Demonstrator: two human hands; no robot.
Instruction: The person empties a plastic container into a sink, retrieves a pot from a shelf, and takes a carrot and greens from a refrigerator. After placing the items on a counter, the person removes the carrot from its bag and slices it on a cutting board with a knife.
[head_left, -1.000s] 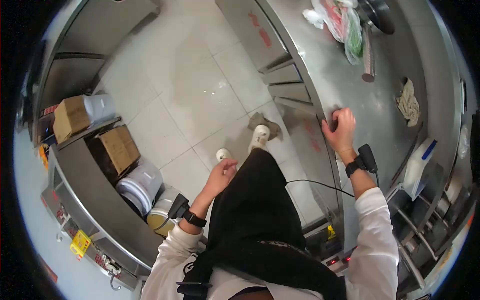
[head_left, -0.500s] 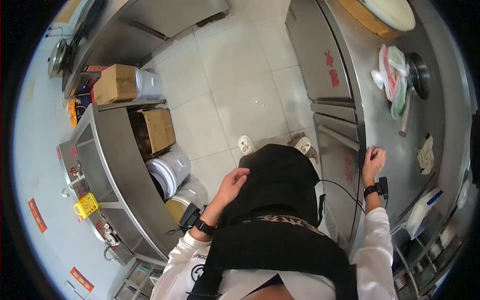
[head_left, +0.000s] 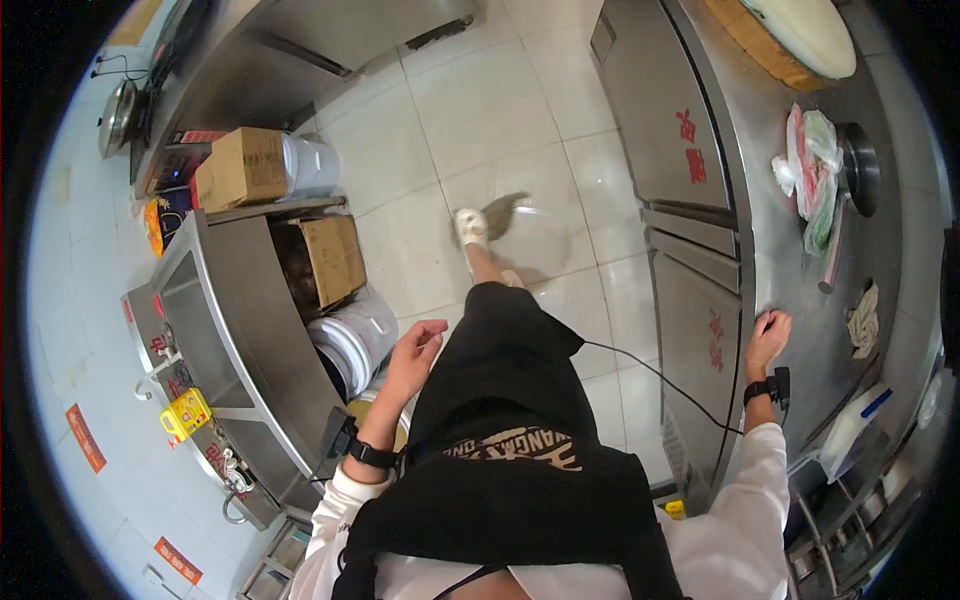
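Note:
My left hand hangs free beside the black apron, its fingers loosely bent and apart from the thumb, holding nothing. Below it are the white buckets by the left cabinet. My right hand is over the front edge of the steel counter, fingers curled in, with no object showing in them. Further along that counter lie plastic bags, a dark round pan and a crumpled cloth.
A tiled floor runs between the left steel cabinet and the fridge doors under the counter. Cardboard boxes stand at the left. A round wooden board is at the counter's far end. One white shoe is forward.
I have stepped forward, one foot ahead, and the apron has swung. My left hand has moved left and up in view; my right hand has shifted slightly right and down, its fingers still curled.

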